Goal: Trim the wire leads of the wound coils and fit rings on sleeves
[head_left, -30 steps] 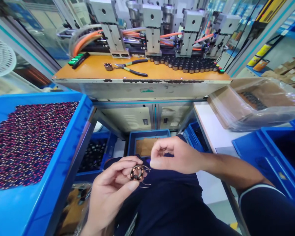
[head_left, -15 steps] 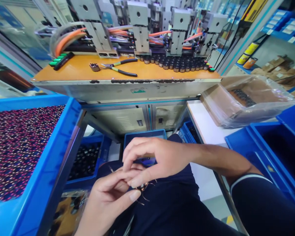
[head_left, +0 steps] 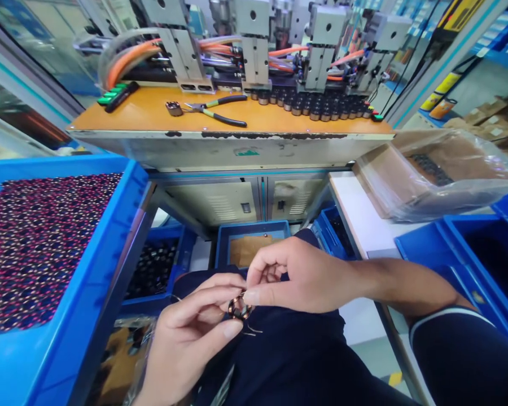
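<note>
Over my lap, my left hand [head_left: 198, 332] grips a small ring-shaped stator [head_left: 233, 309] wound with copper wire, its thumb below and fingers behind. Loose thin wire ends [head_left: 253, 331] stick out from the ring's lower right. My right hand [head_left: 294, 276] is closed in a pinch at the ring's upper edge. A fine copper wire seems to run into its thumb and forefinger, though the fingertips partly hide it.
Ahead, pliers [head_left: 220, 108], a single part [head_left: 173, 108] and rows of dark cylinders [head_left: 317, 107] rest on the orange bench [head_left: 127, 121]. A blue bin [head_left: 129, 186] of wound parts stands left. A plastic-lined carton [head_left: 381, 180] stands right, and a blue tray [head_left: 224, 231] lies below.
The right hand has shifted right and drawn back from over the left fingers, so the stator now shows more fully. The camera view has shifted slightly.
</note>
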Demonstrator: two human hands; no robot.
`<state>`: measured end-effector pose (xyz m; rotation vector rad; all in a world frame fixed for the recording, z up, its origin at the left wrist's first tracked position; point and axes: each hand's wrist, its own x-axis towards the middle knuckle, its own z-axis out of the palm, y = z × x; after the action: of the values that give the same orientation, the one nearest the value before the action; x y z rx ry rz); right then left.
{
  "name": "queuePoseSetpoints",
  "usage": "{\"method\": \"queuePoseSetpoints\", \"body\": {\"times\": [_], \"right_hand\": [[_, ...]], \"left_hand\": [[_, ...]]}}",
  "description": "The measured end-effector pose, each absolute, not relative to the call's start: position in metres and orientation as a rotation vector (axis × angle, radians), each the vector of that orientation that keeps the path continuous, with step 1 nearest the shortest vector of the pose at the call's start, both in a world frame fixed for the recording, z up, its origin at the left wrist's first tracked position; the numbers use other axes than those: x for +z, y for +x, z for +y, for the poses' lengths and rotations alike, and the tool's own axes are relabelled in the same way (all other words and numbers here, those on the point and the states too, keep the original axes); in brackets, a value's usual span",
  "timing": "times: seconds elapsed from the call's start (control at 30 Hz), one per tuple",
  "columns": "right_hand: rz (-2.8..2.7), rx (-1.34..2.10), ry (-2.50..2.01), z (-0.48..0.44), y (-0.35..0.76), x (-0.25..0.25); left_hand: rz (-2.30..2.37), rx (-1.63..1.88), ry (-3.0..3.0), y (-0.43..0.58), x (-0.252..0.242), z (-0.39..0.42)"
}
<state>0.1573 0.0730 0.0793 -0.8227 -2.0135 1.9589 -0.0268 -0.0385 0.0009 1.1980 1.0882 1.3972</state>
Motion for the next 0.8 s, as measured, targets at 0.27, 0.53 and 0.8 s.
{"method": "queuePoseSetpoints", "body": {"times": [0.27,0.53,0.8], "right_hand": [[-2.209,1.694,-0.640,0.070,0.161,0.078],[-2.148,1.595,-0.515,0.061,0.165,0.073],[-2.151,1.596,-0.574,0.054,0.170,0.075]], "left_hand": [[0.949,1.425,0.964,-0.021,0.000,-0.040],[0.859,1.488,0.905,-0.013,-0.003,-0.035],[0.924,1.492,1.075,-0.012,0.001,-0.034]]}}
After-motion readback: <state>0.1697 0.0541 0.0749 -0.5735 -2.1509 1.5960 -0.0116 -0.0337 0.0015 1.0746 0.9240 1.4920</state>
